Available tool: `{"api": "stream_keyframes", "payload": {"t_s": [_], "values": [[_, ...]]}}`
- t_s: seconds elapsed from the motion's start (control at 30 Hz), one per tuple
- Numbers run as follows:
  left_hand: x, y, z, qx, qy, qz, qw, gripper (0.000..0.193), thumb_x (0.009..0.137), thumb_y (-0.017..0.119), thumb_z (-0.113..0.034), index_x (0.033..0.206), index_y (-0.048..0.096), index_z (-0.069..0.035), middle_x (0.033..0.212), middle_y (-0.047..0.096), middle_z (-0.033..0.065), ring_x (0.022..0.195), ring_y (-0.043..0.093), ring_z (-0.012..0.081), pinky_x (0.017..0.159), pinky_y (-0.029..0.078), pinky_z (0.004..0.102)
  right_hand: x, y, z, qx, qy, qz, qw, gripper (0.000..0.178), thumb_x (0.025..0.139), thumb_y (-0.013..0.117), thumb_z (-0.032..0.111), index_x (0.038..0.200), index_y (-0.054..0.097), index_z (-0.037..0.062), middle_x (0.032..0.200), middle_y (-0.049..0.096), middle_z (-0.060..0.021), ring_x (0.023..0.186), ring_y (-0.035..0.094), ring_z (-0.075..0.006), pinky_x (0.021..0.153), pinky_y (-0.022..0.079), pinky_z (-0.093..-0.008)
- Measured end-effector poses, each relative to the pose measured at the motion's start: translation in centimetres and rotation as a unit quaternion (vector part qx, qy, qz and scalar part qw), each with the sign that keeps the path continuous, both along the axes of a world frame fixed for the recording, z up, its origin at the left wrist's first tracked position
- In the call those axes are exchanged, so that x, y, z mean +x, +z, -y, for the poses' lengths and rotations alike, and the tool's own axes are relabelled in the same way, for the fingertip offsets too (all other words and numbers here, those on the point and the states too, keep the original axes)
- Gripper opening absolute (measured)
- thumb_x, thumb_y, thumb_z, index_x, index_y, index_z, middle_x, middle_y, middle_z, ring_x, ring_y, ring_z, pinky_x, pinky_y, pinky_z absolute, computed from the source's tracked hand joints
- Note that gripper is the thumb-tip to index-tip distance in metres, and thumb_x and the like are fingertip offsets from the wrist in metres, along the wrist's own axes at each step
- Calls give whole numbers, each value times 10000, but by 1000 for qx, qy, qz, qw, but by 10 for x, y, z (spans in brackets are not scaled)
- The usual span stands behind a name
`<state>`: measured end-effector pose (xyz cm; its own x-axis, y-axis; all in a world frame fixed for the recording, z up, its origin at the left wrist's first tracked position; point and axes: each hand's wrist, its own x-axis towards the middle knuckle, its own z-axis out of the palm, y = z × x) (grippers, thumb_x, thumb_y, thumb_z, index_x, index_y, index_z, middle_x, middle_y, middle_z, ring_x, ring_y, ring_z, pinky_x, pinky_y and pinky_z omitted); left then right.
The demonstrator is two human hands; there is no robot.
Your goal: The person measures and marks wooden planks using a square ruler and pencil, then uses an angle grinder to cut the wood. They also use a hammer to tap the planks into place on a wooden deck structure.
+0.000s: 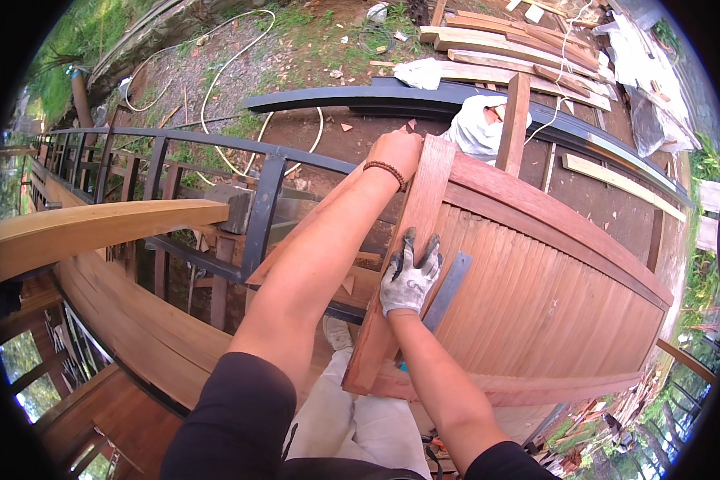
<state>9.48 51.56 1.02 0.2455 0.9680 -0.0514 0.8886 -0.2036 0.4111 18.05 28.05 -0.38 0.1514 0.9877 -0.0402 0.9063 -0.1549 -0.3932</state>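
A person is bent over a big wooden panel (552,296) made of thin strips with a red-brown frame around them. The panel lies in front of the person and reaches far off to the right side. The left hand (397,150) is bare, with a brown bead bracelet (387,170) on the wrist. It is at the far end of the thick end board (426,188). Its fingers are curled, but I can't tell if they are pinching anything.

The right hand (408,280) wears a white and grey glove. It lies on the same board, close to the strips, and its fingers are spread apart, not wrapped around anything. A flat grey metal bar (448,288) lies on the strips, just beside the glove.

To the left there is a dark metal rail (268,212) and a long yellow-brown beam (112,220). Past the panel, a short wooden post (514,120) stands up next to a white bag (474,128). Farther away, a pile of planks (520,48) lies on the ground.
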Motion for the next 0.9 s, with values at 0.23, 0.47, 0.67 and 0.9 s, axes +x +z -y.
{"api": "stream_keyframes", "payload": {"t_s": [0.23, 0.47, 0.67, 0.9], "values": [[2, 35, 12, -33, -31, -60, 997, 226, 918, 529, -177, 885, 712, -48, 897, 698, 203, 849, 692, 329, 737, 569, 434, 3, 0, -1, -4, -5, 6, 1000, 534, 941, 516, 236, 1464, 413, 209, 1514, 218, -301, 1411, 191, -429, 1149, 165, -558], [-1, -6, -7, -4, -2, -23, 1000, 209, 917, 538, -190, 945, 698, -58, 882, 693, 199, 873, 684, 347, 749, 563, 451, -1, 2, 1, -4, 4, -6, 1000, 537, 945, 506, 246, 1472, 403, 212, 1523, 203, -300, 1413, 185, -431, 1153, 155, -556], [-4, 26, 42, -43, -41, -27, 998, 201, 826, 571, -82, 985, 691, -60, 905, 688, 205, 872, 679, 347, 759, 558, 443, 3, 1, -1, -22, -8, 7, 1000, 537, 944, 506, 261, 1470, 408, 214, 1526, 199, -292, 1415, 183, -426, 1157, 146, -549], [-75, -1, 230, -93, 178, 181, 963, 236, 862, 617, -90, 1084, 670, -29, 951, 688, 205, 889, 668, 356, 779, 533, 433, 0, -3, 3, -10, 1, 11, 1000, 580, 933, 525, 282, 1488, 372, 215, 1518, 201, -299, 1413, 190, -425, 1156, 152, -547]]}}
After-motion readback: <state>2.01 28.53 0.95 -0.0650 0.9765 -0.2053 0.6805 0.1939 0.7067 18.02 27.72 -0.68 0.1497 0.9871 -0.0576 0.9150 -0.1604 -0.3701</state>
